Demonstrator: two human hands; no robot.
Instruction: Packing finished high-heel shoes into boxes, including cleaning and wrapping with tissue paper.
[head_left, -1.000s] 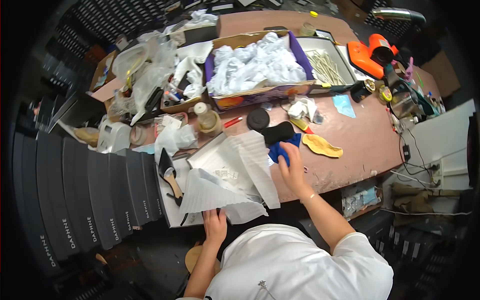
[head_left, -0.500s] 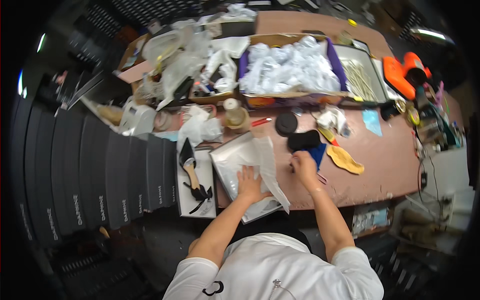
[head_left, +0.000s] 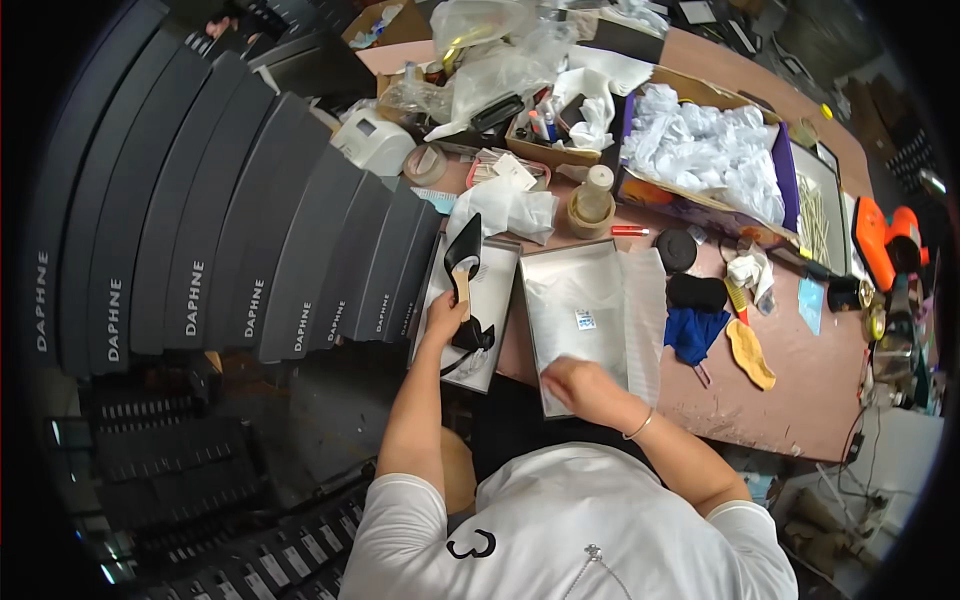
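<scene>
A black pointed slingback shoe with a tan insole lies in a pale box half. My left hand is closed on the middle of this shoe, its fingers partly hidden. To the right is a second shallow box half, grey-edged and lined with white tissue paper that spreads past its right side. A small white packet with blue print rests on the tissue inside. My right hand is over the near end of this box, fingers curled; what they hold, if anything, is hidden.
Stacked dark shoe boxes line the left. Behind stand a glue bottle, a tape roll and a purple carton of crumpled white paper. Rightward lie a black sponge, a blue cloth and a yellow insole-shaped pad.
My left hand has moved from the tissue paper to the shoe. My right hand has come left from beside the blue cloth to the lined box. The packet now shows on the tissue.
</scene>
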